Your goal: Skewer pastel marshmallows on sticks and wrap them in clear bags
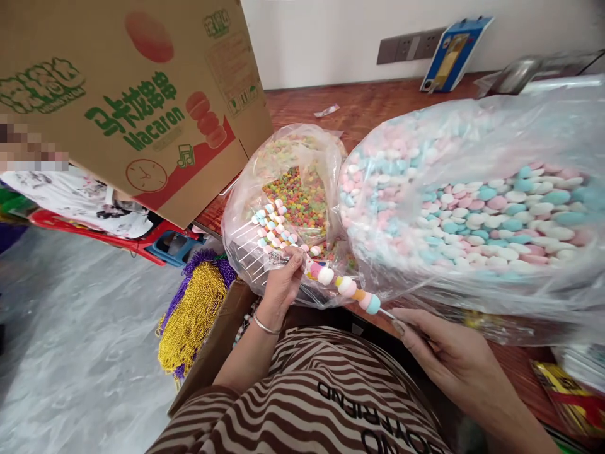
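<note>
My left hand (282, 282) is closed round a bunch of thin sticks (265, 243) threaded with small pastel sweets, fanned out in front of a clear bag of small multicoloured candies (297, 195). My right hand (442, 353) pinches the end of one stick (347, 287) that carries pink, white, orange and blue pieces; its far end reaches my left fingers. A large clear bag of pink, blue and white marshmallow pieces (477, 208) lies on the wooden table (368, 107) to the right.
A cardboard box printed "Macaron" (137, 107) looms at the upper left. Gold and purple bead strings (193, 309) hang by an open carton below. A blue packet (456, 53) leans on the wall by sockets. Yellow wrappers (571, 397) lie at right.
</note>
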`<state>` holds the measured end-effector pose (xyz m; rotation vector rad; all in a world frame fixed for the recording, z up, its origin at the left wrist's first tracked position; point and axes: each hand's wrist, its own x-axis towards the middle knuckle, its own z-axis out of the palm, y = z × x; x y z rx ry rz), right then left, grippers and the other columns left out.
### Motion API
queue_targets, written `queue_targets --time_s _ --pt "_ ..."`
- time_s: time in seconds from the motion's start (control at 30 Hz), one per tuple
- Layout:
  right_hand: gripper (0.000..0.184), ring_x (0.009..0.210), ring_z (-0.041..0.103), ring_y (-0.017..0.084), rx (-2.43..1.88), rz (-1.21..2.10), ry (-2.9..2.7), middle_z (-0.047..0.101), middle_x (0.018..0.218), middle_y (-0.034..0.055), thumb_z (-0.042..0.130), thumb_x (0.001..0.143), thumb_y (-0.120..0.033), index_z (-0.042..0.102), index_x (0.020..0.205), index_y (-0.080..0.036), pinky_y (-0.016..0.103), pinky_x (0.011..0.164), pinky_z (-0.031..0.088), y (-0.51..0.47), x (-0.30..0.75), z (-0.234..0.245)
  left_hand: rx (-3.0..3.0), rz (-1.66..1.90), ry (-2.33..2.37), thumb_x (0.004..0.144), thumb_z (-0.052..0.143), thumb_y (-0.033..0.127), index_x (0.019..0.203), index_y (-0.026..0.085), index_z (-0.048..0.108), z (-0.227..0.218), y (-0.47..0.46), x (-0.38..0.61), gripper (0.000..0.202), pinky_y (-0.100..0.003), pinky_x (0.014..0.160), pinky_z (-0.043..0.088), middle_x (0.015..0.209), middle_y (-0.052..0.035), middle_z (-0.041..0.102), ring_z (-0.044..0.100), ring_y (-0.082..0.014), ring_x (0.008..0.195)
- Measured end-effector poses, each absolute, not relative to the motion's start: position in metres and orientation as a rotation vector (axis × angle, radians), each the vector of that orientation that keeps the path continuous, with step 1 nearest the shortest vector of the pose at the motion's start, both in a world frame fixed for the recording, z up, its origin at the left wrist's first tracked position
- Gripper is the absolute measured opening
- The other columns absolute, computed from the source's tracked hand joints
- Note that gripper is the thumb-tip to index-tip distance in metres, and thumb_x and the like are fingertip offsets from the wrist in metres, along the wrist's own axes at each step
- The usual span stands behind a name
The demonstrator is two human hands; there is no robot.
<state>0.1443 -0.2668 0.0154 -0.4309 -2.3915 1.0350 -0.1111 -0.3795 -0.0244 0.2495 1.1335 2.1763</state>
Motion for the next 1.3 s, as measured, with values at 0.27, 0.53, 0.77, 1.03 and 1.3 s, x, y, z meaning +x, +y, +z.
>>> queue_targets --time_s 0.27,0.53,0.77,1.03,1.3 --pt "0.016 0.059 0.064 0.016 -0.637 1.103 -2.320 0.072 0.077 0.0005 0.056 0.095 -0.030 0.071 0.101 -0.027 0.025 0.055 0.052 -0.268 0.162 0.011 0.503 2.070 1.249 0.057 0.095 0.041 0.061 0.016 0.064 -0.019 -0.370 -0.106 0.040 -0.023 0.063 0.042 0.065 0.0012 0.056 0.051 -0.0100 0.065" --pt "0.030 0.052 0.041 0.011 -0.882 1.681 -2.039 0.045 0.059 -0.0042 0.049 0.101 -0.044 0.063 0.087 -0.021 0.023 0.047 0.035 -0.283 0.171 -0.002 0.494 2.067 1.234 0.057 0.095 0.037 0.062 0.016 0.066 -0.017 -0.358 -0.097 0.037 -0.021 0.057 0.041 0.068 0.0014 0.058 0.050 -0.0083 0.062" --pt "0.025 0.048 0.041 0.010 -0.893 1.622 -1.976 0.047 0.058 -0.0053 0.053 0.100 -0.042 0.064 0.092 -0.020 0.023 0.045 0.034 -0.292 0.163 -0.002 0.332 1.949 1.321 0.056 0.095 0.034 0.068 0.015 0.064 -0.013 -0.352 -0.092 0.039 -0.019 0.049 0.037 0.058 0.0041 0.056 0.049 -0.0057 0.051" --pt "0.009 0.059 0.059 0.010 -0.873 1.213 -2.096 0.066 0.078 -0.0018 0.059 0.096 -0.026 0.067 0.096 -0.023 0.020 0.057 0.048 -0.291 0.166 -0.005 0.311 1.880 1.385 0.055 0.095 0.036 0.068 0.013 0.064 -0.008 -0.347 -0.088 0.041 -0.018 0.047 0.037 0.058 0.0051 0.055 0.049 -0.0046 0.049" --pt "0.007 0.069 0.063 0.011 -0.856 1.121 -2.095 0.069 0.081 -0.0015 0.060 0.094 -0.022 0.067 0.093 -0.023 0.020 0.063 0.049 -0.285 0.164 -0.004 0.292 1.883 1.358 0.054 0.095 0.036 0.069 0.013 0.064 -0.012 -0.340 -0.084 0.041 -0.017 0.048 0.039 0.058 0.0052 0.056 0.049 -0.0045 0.049"
